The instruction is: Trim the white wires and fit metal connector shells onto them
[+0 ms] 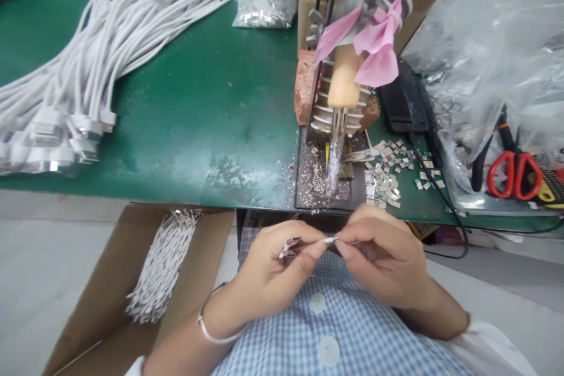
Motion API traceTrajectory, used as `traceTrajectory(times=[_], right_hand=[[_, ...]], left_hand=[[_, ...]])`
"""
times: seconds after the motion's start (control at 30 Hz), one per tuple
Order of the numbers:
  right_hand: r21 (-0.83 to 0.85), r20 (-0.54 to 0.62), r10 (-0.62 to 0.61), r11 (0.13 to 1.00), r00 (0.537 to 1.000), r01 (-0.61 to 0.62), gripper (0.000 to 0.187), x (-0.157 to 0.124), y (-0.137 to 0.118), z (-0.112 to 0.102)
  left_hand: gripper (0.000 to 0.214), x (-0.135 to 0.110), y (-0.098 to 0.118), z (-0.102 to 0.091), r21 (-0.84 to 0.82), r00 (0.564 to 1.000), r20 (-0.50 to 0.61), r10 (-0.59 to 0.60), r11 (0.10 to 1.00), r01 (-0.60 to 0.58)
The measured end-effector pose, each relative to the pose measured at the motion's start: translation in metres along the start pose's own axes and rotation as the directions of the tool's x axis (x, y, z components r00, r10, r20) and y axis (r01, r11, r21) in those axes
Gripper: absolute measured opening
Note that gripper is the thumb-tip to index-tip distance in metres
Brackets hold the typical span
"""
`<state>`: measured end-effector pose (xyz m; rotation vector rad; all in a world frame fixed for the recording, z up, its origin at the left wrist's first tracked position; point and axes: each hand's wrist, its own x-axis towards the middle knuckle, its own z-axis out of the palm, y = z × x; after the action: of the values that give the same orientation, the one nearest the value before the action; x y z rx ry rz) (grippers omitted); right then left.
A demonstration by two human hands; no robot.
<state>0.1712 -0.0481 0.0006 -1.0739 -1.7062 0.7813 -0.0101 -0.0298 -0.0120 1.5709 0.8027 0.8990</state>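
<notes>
Seemingly mid-piece, both hands work close together. The left hand (273, 264) pinches a small metal shell (331, 239) between thumb and forefinger, with spare shells (288, 248) tucked under its other fingers. The right hand (383, 264) pinches the same shell from the other side. Just beyond the right hand lie loose shells (383, 179), apparently unused. A cable bundle (88, 82) lies well beyond the left hand, and boxed cables (163, 264) sit beside that wrist, so much seems left.

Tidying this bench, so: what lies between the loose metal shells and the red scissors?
The head view shows a black cord crossing the mat between the shells and the scissors, then the edge of a crumpled clear plastic bag.
</notes>
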Motion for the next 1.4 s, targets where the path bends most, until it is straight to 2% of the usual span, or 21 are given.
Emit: traceTrajectory(times=[0.13, 0.27, 0.37, 0.43, 0.5, 0.6, 0.73, 0.77, 0.87, 0.97, 1.1, 1.27, 1.4], right_hand=[[0.107, 0.086, 0.020, 0.994, 0.996, -0.029, 0.012, 0.001, -0.002, -0.003], [0.160, 0.167, 0.081, 0.981, 0.983, -0.108, 0.013, 0.000, -0.002, -0.006], [0.156, 0.102, 0.119, 0.979, 0.988, -0.134, 0.012, -0.003, 0.000, -0.007], [0.157, 0.001, 0.126, 0.980, 0.992, -0.125, 0.012, -0.005, 0.002, -0.007], [0.119, -0.048, 0.117, 0.987, 0.992, -0.110, 0.014, -0.006, 0.004, -0.006], [0.031, -0.006, 0.065, 0.997, 0.998, -0.065, 0.007, -0.005, 0.004, -0.002], [-0.011, -0.010, 0.015, 1.000, 1.000, -0.015, 0.001, -0.002, 0.004, 0.004], [-0.012, -0.008, 0.013, 1.000, 1.000, -0.013, 0.004, -0.002, 0.003, 0.005], [0.032, -0.014, -0.017, 0.999, 1.000, 0.017, 0.008, -0.003, 0.005, 0.006], [0.089, -0.068, -0.057, 0.994, 0.996, 0.063, 0.011, -0.006, 0.008, 0.010], [0.120, -0.121, -0.083, 0.988, 0.989, 0.098, 0.015, -0.010, 0.012, 0.016], [0.132, -0.122, -0.058, 0.989, 0.991, 0.074, 0.014, -0.010, 0.011, 0.018], [0.074, -0.095, -0.093, 0.992, 0.991, 0.100, 0.015, -0.005, 0.007, 0.015]], left_hand=[[0.013, -0.002, -0.005, -0.001, -0.094, 0.998, 0.047, 0.046, 0.995, -0.042], [0.012, 0.000, -0.003, -0.003, -0.058, 0.988, 0.143, 0.050, 0.997, -0.042], [0.011, 0.001, 0.000, -0.005, -0.008, 0.989, 0.146, 0.020, 1.000, -0.019], [0.011, 0.002, 0.001, -0.005, 0.009, 0.995, 0.101, -0.003, 1.000, 0.002], [0.010, 0.002, 0.001, -0.006, 0.017, 0.999, 0.044, -0.009, 1.000, 0.009], [0.011, 0.002, 0.003, -0.005, 0.030, 1.000, -0.001, -0.006, 1.000, 0.007], [0.011, 0.003, 0.005, -0.004, 0.037, 0.998, 0.022, -0.060, 0.998, 0.059], [0.012, 0.002, 0.005, -0.003, 0.026, 0.996, 0.032, -0.081, 0.996, 0.080], [0.016, -0.002, 0.003, -0.001, -0.078, 0.987, 0.082, -0.141, 0.986, 0.147], [0.019, -0.007, 0.000, 0.005, -0.238, 0.979, 0.133, -0.157, 0.954, 0.185], [0.019, -0.009, -0.003, 0.012, -0.338, 0.982, 0.122, -0.142, 0.924, 0.176], [0.017, -0.008, -0.002, 0.012, -0.263, 0.994, 0.059, -0.089, 0.959, 0.101], [0.014, -0.010, -0.002, 0.008, -0.223, 0.993, 0.065, -0.102, 0.968, 0.114]])
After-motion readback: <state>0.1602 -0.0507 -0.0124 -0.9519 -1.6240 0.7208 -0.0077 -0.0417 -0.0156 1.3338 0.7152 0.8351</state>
